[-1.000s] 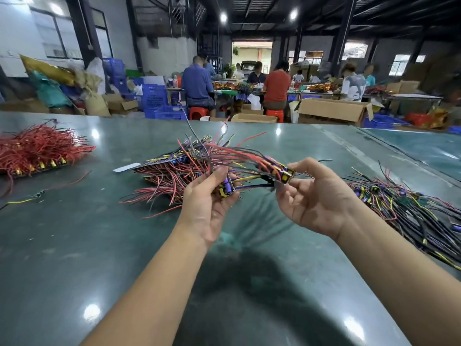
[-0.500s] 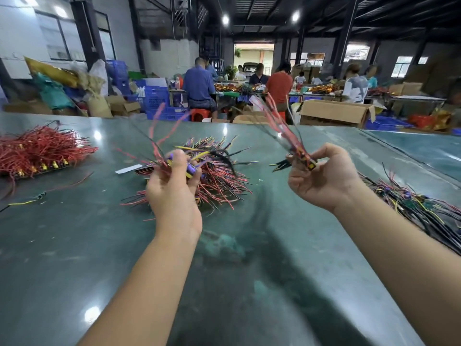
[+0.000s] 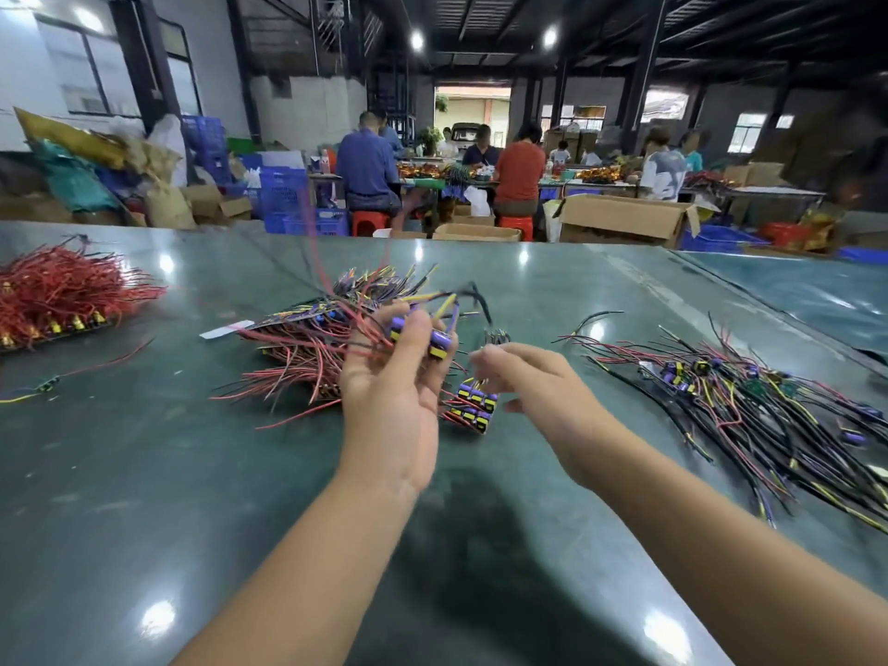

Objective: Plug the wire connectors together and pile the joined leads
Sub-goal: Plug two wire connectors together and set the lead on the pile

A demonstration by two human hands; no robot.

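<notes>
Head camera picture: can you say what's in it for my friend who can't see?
A left hand holds purple connectors with wires over a green table, and the right hand reaches beside it. Wire piles lie around.

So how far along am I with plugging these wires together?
Partway. Done: a stack of joined leads lies mid-table, connectors at its near edge. In hand: your left hand grips purple-and-yellow connectors; your right hand reaches toward them, apparently empty. Left: the loose multicoloured wires on the right and the red bundle on the far left.
</notes>
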